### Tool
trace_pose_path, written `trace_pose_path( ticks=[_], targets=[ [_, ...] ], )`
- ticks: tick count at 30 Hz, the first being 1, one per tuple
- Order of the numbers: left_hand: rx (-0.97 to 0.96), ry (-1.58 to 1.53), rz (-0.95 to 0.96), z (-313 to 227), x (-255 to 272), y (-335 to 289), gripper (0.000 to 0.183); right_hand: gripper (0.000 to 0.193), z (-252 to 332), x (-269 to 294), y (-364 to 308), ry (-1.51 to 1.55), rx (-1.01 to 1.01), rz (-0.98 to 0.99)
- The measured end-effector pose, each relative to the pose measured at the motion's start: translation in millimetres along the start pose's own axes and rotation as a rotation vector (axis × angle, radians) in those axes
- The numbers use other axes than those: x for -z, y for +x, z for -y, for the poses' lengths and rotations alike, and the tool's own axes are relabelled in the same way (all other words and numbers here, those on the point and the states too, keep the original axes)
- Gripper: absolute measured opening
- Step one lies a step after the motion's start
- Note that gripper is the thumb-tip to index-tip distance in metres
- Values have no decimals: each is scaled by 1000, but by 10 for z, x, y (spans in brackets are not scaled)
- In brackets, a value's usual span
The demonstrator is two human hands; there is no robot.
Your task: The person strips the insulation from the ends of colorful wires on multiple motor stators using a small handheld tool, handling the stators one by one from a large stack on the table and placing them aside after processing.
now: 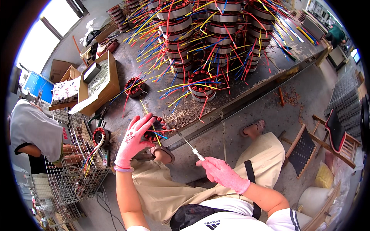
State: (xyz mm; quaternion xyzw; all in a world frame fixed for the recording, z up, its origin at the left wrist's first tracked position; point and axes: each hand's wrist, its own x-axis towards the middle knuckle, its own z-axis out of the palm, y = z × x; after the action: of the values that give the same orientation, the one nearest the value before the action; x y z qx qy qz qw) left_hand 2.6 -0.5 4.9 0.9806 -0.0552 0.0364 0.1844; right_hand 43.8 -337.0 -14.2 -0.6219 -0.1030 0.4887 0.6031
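My left hand, in a pink glove, grips a motor stator at the table's front edge. Red, blue and yellow wires stick out of it. My right hand, also gloved in pink, is closed round the white handle of a thin metal hand tool. The tool's shaft points up and left toward the stator, and its tip seems to end just short of it. Further back, a stator with coloured leads stands at the foot of the stacks, and a smaller-looking one lies to its left.
Tall stator stacks bristling with wires fill the back of the worktable. An open cardboard box sits at left. Beside the wire basket a co-worker bends over. A wooden chair stands at right.
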Motion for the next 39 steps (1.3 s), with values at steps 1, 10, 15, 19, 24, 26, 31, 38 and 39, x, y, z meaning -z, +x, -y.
trace_pose_path(
  ticks=[1, 10, 15, 19, 24, 26, 31, 38, 39],
  targets=[
    [6, 2, 2, -9, 2, 3, 94, 29, 1, 1, 0, 5, -7, -1],
    [8, 7, 2, -9, 3, 1, 93, 33, -10, 7, 9, 6, 6, 13],
    [7, 5, 0, 3, -8, -4, 93, 29, -9, 11, 8, 32, -21, 3],
    [3, -3, -4, 9, -7, 2, 93, 29, -14, -8, 2, 55, -7, 8],
    [17, 4, -3, -7, -5, -14, 94, 29, -37, 3, 18, 44, -2, 4],
    [19, 4, -6, -11, 0, -19, 94, 29, 10, -1, 5, 36, -6, 9],
    [11, 5, -12, -27, -2, -2, 94, 29, 3, 1, 0, 23, 15, -3],
    [15, 0, -14, -42, 0, 4, 94, 30, -49, 10, 15, 27, 8, 1],
    [17, -3, -15, -39, 1, -1, 94, 30, -39, 5, 13, 17, 12, 2]
  ],
)
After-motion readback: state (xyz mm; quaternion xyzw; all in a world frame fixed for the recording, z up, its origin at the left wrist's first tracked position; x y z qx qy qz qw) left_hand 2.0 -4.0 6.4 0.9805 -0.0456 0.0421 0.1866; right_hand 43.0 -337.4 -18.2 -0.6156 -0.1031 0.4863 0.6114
